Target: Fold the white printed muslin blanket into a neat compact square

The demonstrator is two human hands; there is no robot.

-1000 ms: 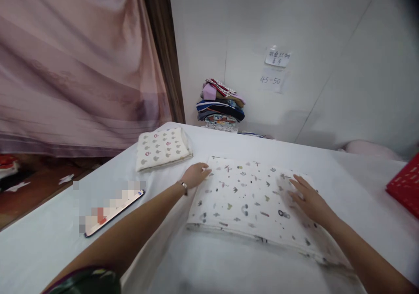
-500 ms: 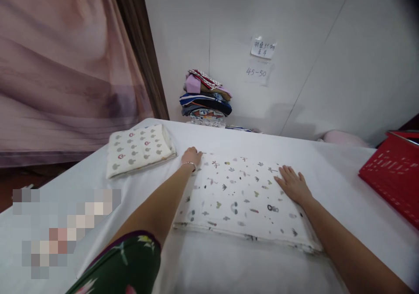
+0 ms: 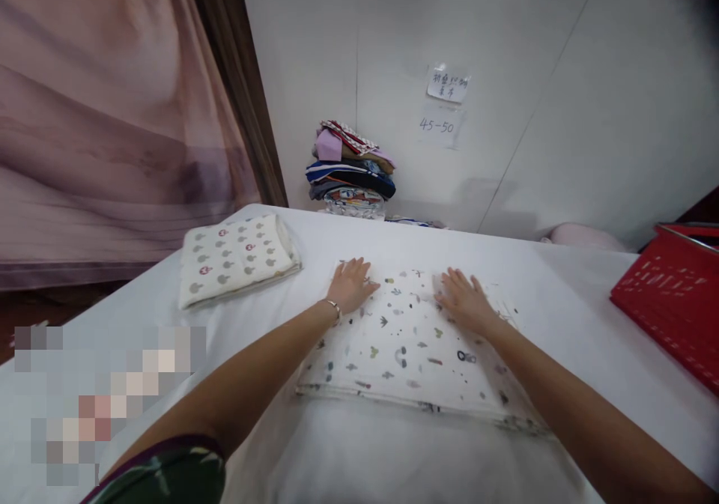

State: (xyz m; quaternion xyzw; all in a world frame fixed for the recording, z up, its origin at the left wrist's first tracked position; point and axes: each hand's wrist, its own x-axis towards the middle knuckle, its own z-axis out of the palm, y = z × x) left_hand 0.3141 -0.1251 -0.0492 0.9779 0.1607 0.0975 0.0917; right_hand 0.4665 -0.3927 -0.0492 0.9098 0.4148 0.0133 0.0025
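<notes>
A white cloth (image 3: 407,354) with small printed plants and shapes lies folded flat in front of me, its layered edge facing me. On its far left corner rests my left hand (image 3: 352,284), palm down with fingers spread and a bracelet at the wrist. My right hand (image 3: 463,299) lies on the far part of the cloth, toward its right, fingers spread as well. Neither hand grips the fabric. To the left sits another folded cloth (image 3: 239,257), cream with grey and red motifs, apart from both hands.
A white-covered table (image 3: 584,324) carries both cloths. At the right stands a red basket (image 3: 668,287). Beyond the far edge is a stack of folded fabrics (image 3: 351,167) against the wall. A pink curtain (image 3: 112,114) hangs at the left; two paper notes (image 3: 443,103) are on the wall.
My left hand has moved right onto the cloth, its fingers now spread. My right hand has slid left, inward from the cloth's right edge. The cloth lies about where it was.
</notes>
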